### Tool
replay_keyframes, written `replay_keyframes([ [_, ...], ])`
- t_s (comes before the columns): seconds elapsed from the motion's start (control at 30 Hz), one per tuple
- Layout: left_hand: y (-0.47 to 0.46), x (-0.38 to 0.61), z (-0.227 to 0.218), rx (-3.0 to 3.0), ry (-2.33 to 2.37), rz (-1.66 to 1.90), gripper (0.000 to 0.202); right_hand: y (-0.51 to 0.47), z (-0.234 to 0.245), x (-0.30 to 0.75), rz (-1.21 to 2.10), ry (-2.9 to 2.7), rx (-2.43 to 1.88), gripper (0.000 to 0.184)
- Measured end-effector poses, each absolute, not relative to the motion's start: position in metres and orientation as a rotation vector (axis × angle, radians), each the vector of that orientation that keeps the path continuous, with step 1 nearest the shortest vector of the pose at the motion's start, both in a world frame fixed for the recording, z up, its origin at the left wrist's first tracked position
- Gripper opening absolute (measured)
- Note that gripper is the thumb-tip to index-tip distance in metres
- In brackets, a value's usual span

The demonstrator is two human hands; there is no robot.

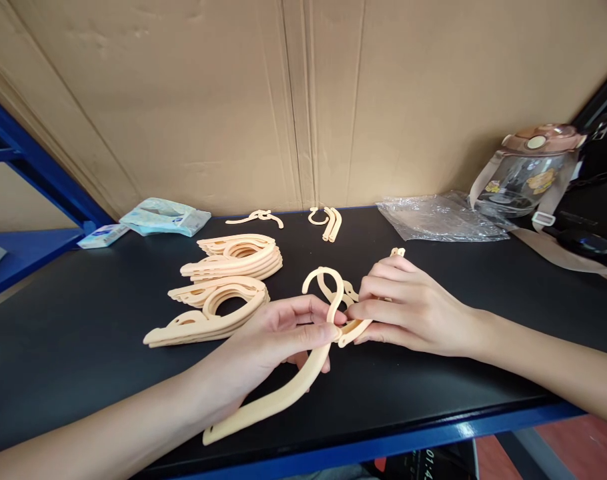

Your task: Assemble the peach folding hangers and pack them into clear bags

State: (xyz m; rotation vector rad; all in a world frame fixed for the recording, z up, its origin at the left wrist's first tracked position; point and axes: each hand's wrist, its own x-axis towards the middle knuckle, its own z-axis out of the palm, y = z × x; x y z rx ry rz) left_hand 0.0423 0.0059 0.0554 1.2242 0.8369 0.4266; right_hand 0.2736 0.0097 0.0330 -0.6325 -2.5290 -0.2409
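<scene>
Between the thumb and fingers of my left hand (293, 330) is a cream plastic folding hanger (283, 393), its hook curving up and one long arm slanting toward the table's front edge. My right hand (408, 303) is closed round a hanger arm (356, 331) of the same cream plastic, its end close to the hanger's middle joint. Whether the two parts are joined there I cannot tell. More cream pieces show behind and beyond my right fingers, partly hidden. Left of my hands lie two stacks of folded hangers, a nearer stack (243, 291) and a farther stack (263, 263).
Along the cardboard wall (208, 100) lie a loose hanger part (258, 215), a hook piece with short arms (333, 223) and a clear plastic bag (443, 217). A tissue pack (166, 217) is at back left, a strapped water bottle (528, 173) at right.
</scene>
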Motion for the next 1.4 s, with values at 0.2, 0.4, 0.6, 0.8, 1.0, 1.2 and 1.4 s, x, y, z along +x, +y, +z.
replay_keyframes([
  [0.2, 0.006, 0.041, 0.055, 1.303, 0.833, 0.459, 0.015, 0.01, 0.03, 0.272, -0.311, -2.536, -0.652, 0.037],
  [0.4, 0.004, 0.04, 0.053, 1.397, 0.829, 0.524, 0.018, 0.008, 0.027, 0.271, -0.302, -2.542, -0.693, 0.037],
  [0.6, 0.003, 0.043, 0.048, 1.416, 0.925, 0.532, 0.019, 0.007, 0.026, 0.27, -0.243, -2.571, -0.782, 0.038],
  [0.8, 0.003, 0.044, 0.043, 1.469, 0.887, 0.446, 0.031, 0.016, 0.033, 0.277, -0.123, -2.459, -1.025, 0.036],
  [1.0, 0.0, 0.043, 0.035, 1.54, 0.897, 0.494, 0.047, 0.033, 0.039, 0.293, -0.231, -2.24, -1.199, 0.023],
  [1.2, -0.001, 0.041, 0.033, 1.534, 0.907, 0.5, 0.064, 0.033, 0.036, 0.292, -0.21, -2.212, -1.178, 0.025],
  [1.4, 0.0, 0.041, 0.035, 1.602, 0.876, 0.436, 0.067, 0.031, 0.035, 0.289, -0.272, -2.074, -1.317, 0.037],
])
